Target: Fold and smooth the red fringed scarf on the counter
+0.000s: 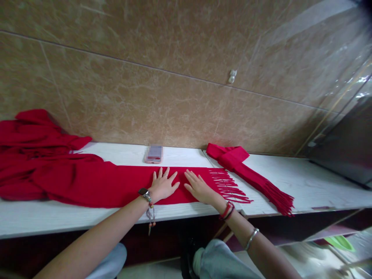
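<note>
Left hand splayed, right hand flat, fingers outstretched, gripping nothing on the red scarf: fringed end lies smooth, left-side stretch still rumpled

Spread scarf is lying along the table, left hand and right hand resting on it. Phone is lying behind, near wall. Bunched cloth is sitting far left; folded scarf is lying right of the fringe.

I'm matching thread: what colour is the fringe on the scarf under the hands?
Red: the fringe matches the scarf, seen best in the head view.
</note>
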### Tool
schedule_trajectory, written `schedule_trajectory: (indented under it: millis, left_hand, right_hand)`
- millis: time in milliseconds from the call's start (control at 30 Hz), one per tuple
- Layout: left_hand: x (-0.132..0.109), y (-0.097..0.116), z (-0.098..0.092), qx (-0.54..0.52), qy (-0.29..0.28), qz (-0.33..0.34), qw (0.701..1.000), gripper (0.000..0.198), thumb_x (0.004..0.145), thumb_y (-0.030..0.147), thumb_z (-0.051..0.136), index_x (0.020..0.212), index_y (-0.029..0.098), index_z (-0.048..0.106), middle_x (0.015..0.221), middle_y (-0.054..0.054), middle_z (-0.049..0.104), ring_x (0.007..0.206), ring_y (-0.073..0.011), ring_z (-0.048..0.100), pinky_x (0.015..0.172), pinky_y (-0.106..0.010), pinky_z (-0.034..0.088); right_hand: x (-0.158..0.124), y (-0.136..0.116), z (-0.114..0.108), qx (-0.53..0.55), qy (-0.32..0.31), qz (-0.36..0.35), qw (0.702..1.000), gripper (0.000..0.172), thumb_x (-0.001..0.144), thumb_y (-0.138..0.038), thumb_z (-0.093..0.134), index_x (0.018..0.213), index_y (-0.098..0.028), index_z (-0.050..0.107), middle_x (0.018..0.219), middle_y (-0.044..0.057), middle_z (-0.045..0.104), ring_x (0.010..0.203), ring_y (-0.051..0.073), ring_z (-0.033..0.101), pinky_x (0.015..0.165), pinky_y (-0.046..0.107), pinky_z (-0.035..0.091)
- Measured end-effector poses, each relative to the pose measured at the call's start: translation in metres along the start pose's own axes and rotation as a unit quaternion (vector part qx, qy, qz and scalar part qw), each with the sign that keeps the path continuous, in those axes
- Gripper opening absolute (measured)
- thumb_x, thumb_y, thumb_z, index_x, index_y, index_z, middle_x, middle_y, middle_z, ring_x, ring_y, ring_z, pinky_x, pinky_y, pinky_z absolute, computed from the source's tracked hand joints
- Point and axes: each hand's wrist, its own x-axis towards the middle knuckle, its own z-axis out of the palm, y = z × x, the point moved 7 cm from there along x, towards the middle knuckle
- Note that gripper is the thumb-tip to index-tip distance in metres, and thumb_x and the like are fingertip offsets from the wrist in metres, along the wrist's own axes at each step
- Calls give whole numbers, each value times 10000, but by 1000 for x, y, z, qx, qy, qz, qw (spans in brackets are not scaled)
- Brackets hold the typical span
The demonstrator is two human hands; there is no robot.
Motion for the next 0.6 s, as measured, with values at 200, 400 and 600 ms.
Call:
schedule_trajectory:
  millis: [200,400,600]
  left_hand:
    - [1,1,1,16,-7,-4,1000,573,867,552,270,1372,282,285,1454,-110,184,1303,-393,126,983,-590,151]
    - [3,0,4,16,-15,-14,1000,566,869,552,261,1376,302,267,1463,-87,160,1313,-373,113,994,-587,121]
    - [3,-2,3,19,-9,-14,1000,556,871,544,267,1372,303,279,1457,-96,180,1308,-384,117,985,-587,145]
  right_hand:
    - [-28,24,2,-54,-1,8,998,486,920,-342,270,1362,-142,302,1406,132,311,1297,232,257,1014,473,268]
    - [-55,94,-8,-148,-27,80,985,375,915,-250,314,1245,-166,470,1384,137,356,1291,265,266,970,512,315]
    - [-32,63,-25,-91,34,126,987,469,920,-319,284,1337,-110,338,1406,175,296,1311,273,210,1003,527,253]
